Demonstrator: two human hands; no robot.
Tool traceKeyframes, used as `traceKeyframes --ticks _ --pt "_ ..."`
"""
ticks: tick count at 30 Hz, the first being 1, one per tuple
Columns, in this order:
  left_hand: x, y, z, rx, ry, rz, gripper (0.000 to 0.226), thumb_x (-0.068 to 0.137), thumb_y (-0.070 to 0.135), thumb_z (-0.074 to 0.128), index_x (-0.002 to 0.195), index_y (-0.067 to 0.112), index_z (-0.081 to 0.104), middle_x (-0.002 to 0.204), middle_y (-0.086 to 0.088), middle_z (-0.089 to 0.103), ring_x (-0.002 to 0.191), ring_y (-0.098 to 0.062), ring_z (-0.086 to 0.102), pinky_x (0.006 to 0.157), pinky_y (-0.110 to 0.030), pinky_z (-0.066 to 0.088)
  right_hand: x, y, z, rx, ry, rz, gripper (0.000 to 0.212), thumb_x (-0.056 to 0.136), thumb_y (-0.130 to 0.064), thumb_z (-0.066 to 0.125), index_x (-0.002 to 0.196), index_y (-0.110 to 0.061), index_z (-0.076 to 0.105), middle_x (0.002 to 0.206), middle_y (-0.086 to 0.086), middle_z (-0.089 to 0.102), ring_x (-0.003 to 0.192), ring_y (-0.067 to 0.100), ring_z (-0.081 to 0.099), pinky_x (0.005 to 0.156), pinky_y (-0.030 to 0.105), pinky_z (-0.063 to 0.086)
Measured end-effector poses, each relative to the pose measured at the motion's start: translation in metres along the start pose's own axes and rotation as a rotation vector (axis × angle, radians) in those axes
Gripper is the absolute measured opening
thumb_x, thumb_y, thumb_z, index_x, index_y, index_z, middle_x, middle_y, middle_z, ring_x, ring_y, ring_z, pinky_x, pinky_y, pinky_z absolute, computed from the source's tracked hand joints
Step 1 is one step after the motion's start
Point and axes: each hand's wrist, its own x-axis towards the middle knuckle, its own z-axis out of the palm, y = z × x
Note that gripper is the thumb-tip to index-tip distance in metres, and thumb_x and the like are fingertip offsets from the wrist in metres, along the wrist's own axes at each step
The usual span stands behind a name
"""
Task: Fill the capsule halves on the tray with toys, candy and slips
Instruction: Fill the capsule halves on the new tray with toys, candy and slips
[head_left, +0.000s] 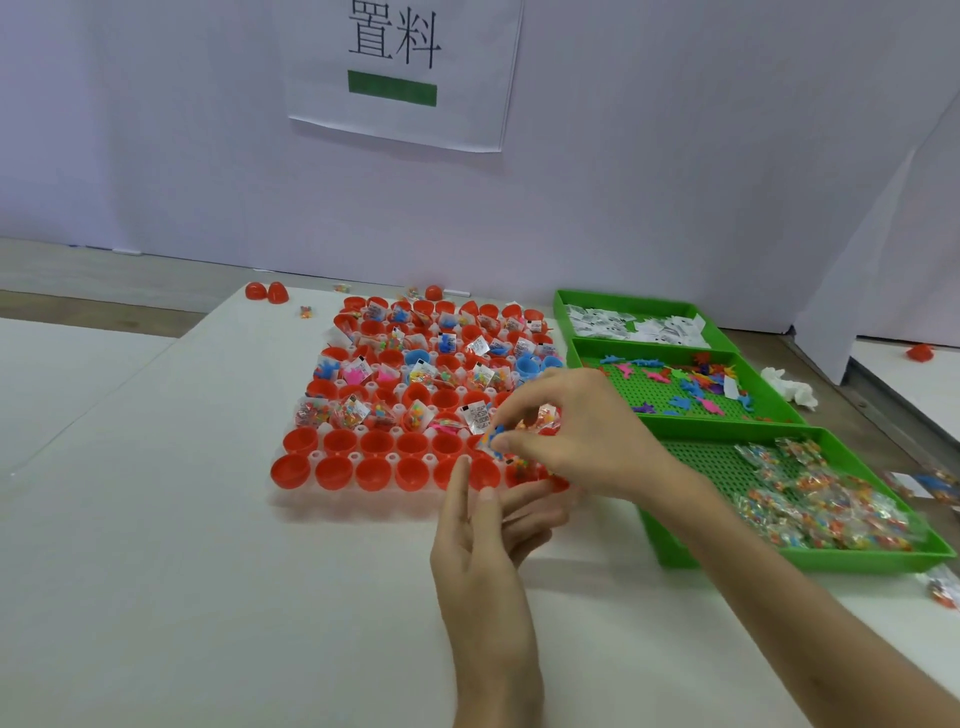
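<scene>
A clear tray (291, 496) on the white table holds rows of red capsule halves (337, 472). The far rows carry toys, candy packets and slips; the two near rows at the left are bare. My right hand (576, 436) hovers over the tray's near right corner and pinches a small blue toy (496, 435) between thumb and fingers. My left hand (488, 525) sits just below it at the tray's front edge, fingers straight and relaxed, holding nothing that I can see.
Three green bins stand in a row right of the tray: slips (634, 325) at the far end, colourful toys (691, 382) in the middle, candy packets (826, 504) nearest. Loose red halves (267, 292) lie behind the tray. A crumpled white tissue (789, 387) lies right of the bins.
</scene>
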Motion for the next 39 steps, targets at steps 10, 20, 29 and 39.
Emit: traceKeyframes --ticks 10,20,29,39 --pt "0.001 0.000 -0.001 0.001 0.010 -0.030 0.035 0.101 0.016 0.042 0.126 0.041 0.042 0.084 -0.008 0.076 0.065 -0.018 0.071 0.058 -0.019 0.055 0.004 0.007 0.010 -0.080 -0.103 -0.022 0.005 0.080 -0.026 0.082 0.084 -0.025 0.080 0.068 -0.031 0.055 0.084 -0.007 0.051 0.073 0.006 0.031" --pt "0.004 -0.004 -0.003 0.021 0.016 -0.036 0.033 0.098 0.013 0.046 0.121 0.035 0.055 0.084 -0.007 0.076 0.061 -0.019 0.070 0.060 -0.022 0.057 0.013 0.009 0.018 -0.118 -0.209 0.051 0.009 0.082 -0.037 0.079 0.086 -0.029 0.078 0.076 -0.022 0.058 0.084 -0.011 0.048 0.084 0.028 0.032" --pt "0.007 -0.003 -0.004 0.021 0.053 -0.057 0.039 0.094 0.010 0.052 0.131 0.022 0.056 0.093 -0.006 0.076 0.061 -0.023 0.070 0.056 -0.025 0.057 0.009 0.011 0.018 0.009 -0.168 0.046 0.014 0.076 -0.030 0.083 0.088 -0.030 0.076 0.080 -0.013 0.071 0.085 -0.002 0.063 0.086 0.025 0.047" --pt "0.007 -0.005 -0.003 -0.004 0.071 -0.027 0.035 0.090 0.009 0.055 0.118 0.029 0.062 0.081 -0.011 0.075 0.058 -0.023 0.068 0.054 -0.023 0.055 0.004 0.012 0.012 0.107 -0.184 -0.021 0.015 0.081 -0.026 0.081 0.095 -0.027 0.076 0.087 -0.013 0.070 0.086 0.004 0.061 0.077 0.014 0.047"
